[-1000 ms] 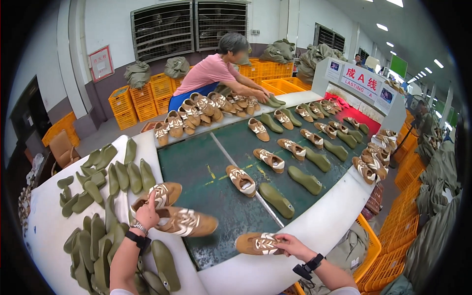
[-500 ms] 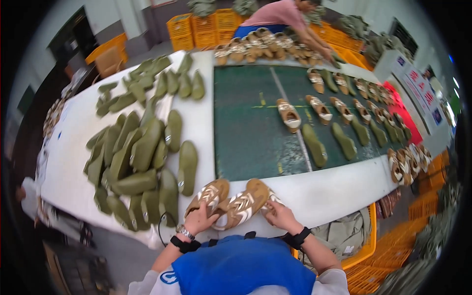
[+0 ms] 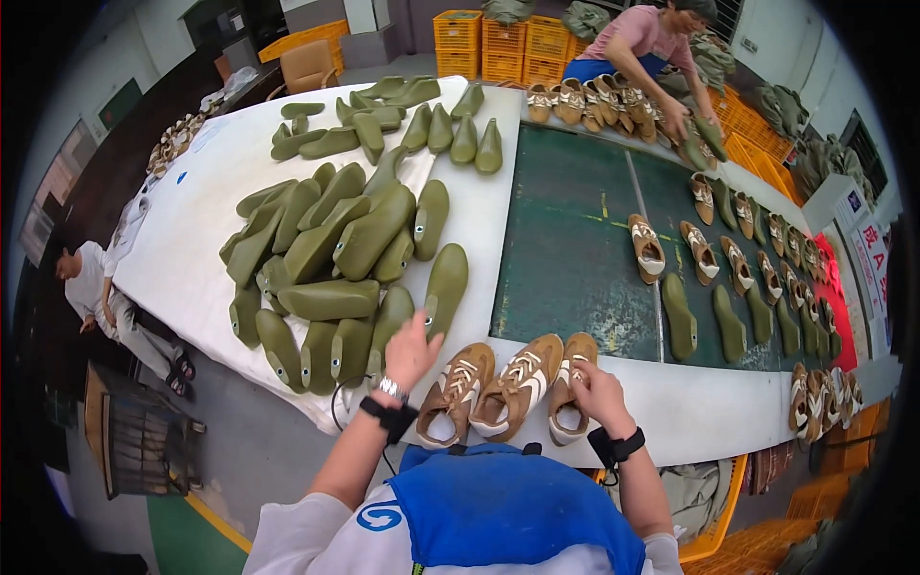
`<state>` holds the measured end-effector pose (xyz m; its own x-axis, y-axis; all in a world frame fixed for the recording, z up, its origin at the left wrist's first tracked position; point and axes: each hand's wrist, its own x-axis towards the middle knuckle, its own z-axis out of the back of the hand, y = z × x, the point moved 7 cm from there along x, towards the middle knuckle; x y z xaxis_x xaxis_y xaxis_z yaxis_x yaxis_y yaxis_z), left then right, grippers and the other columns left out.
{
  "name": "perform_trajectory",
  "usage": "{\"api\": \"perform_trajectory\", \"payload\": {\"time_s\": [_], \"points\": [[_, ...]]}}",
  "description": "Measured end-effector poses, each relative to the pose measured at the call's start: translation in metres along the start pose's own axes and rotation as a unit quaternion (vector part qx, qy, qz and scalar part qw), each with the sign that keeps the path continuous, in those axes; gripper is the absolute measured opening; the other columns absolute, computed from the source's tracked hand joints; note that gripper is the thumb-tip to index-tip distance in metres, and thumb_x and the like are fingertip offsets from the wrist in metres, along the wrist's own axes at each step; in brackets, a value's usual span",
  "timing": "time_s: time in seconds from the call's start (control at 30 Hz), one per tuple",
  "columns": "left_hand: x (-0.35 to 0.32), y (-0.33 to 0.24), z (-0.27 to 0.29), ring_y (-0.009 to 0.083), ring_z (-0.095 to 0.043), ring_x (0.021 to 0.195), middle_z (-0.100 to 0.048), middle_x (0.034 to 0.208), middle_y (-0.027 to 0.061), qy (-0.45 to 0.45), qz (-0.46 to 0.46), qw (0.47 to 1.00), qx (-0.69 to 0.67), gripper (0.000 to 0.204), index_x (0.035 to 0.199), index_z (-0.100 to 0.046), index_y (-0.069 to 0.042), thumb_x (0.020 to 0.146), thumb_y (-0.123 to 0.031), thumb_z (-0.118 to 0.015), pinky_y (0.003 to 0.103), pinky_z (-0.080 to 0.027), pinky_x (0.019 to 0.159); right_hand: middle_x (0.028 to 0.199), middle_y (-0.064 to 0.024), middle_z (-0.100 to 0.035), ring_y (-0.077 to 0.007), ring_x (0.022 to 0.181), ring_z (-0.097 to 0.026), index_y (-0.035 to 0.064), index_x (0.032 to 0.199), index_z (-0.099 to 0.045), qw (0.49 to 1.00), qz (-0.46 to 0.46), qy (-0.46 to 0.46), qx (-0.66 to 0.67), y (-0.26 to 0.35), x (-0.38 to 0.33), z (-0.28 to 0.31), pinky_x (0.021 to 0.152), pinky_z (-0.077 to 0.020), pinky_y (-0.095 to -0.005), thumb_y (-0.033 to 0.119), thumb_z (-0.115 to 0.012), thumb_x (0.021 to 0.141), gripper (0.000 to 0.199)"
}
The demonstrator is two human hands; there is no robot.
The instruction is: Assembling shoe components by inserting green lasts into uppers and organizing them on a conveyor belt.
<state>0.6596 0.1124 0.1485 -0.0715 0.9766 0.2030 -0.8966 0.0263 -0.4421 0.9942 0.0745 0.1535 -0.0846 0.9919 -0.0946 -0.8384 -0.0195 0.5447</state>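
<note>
Three brown-and-white sneakers stand side by side on the white table edge in front of me: a left sneaker (image 3: 463, 381), a middle sneaker (image 3: 522, 379) and a right sneaker (image 3: 565, 407). My right hand (image 3: 601, 395) grips the right sneaker at its side near the opening. Fingers apart and holding nothing, my left hand (image 3: 412, 356) is over the near edge of the pile, beside a green shoe last (image 3: 447, 283); whether the fingertips touch it I cannot tell. A heap of green shoe lasts (image 3: 331, 230) lies left of the sneakers.
Beyond the sneakers, a dark green conveyor belt (image 3: 565, 278) carries rows of sneakers and lasts. Across it, a person in pink (image 3: 628, 48) handles green lasts. Another person (image 3: 101, 287) sits at left. Several sneakers (image 3: 824, 398) stand at right, above orange crates (image 3: 714, 508).
My left hand has let go of its sneaker and moved left to the lasts. The sneakers now stand apart on the table. My view has swung left, and the person in pink has lifted lasts.
</note>
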Motion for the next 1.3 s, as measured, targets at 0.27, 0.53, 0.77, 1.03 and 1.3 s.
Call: {"api": "perform_trajectory", "payload": {"time_s": [0.27,0.53,0.77,1.03,1.3], "points": [[0.082,0.035,-0.068,0.0388,-0.063,0.082,-0.064,0.089,0.0253,0.143,0.054,0.983,0.102,0.063,0.116,-0.042,0.003,0.077,-0.042,-0.063,0.045,-0.05,0.07,0.076,-0.0142,-0.065,-0.0326,0.073,-0.063,0.0099,0.108,-0.061,0.991,0.108,0.062,0.052,0.064,0.013,-0.017,0.067,-0.05,-0.0413,0.021,-0.058,0.082,0.028],[0.087,-0.093,-0.052,0.0419,-0.062,0.084,-0.063,0.089,0.0269,0.057,0.003,0.977,-0.207,0.056,0.119,-0.046,-0.002,0.079,-0.038,-0.059,0.045,-0.05,0.073,0.129,-0.0175,-0.048,-0.0199,0.108,-0.054,0.006,0.141,-0.027,0.856,-0.041,0.078,0.51,0.053,0.099,-0.039,0.084,-0.0464,-0.0299,0.035,-0.06,0.087,0.07],[0.066,-0.224,-0.077,0.0323,-0.061,0.076,-0.06,0.087,0.0169,0.293,-0.224,0.896,-0.248,0.086,0.141,-0.014,0.004,0.078,-0.024,-0.065,0.039,-0.049,0.067,0.13,-0.0062,-0.046,-0.0148,0.115,-0.047,0.0092,0.144,-0.02,0.652,-0.109,0.069,0.747,-0.027,0.148,-0.006,0.093,-0.0415,-0.0284,0.041,-0.055,0.09,0.072],[0.043,-0.232,-0.156,0.0385,-0.059,0.09,-0.06,0.098,0.0235,0.378,-0.359,0.848,-0.096,0.068,0.135,-0.032,-0.002,0.08,-0.028,-0.06,0.043,-0.048,0.077,0.118,-0.0063,-0.056,-0.016,0.104,-0.056,0.0113,0.132,-0.042,0.742,-0.145,0.006,0.655,-0.147,0.208,-0.02,0.084,-0.0463,-0.0312,0.048,-0.052,0.089,0.057],[0.035,-0.209,-0.096,0.0359,-0.06,0.089,-0.06,0.099,0.021,0.39,-0.294,0.855,-0.177,0.053,0.127,-0.044,-0.001,0.081,-0.02,-0.063,0.04,-0.048,0.077,0.094,-0.025,-0.062,-0.0402,0.088,-0.062,0.0018,0.117,-0.041,0.973,-0.213,-0.081,0.026,-0.141,0.226,-0.023,0.078,-0.0495,-0.0458,0.031,-0.062,0.08,0.052]]}}
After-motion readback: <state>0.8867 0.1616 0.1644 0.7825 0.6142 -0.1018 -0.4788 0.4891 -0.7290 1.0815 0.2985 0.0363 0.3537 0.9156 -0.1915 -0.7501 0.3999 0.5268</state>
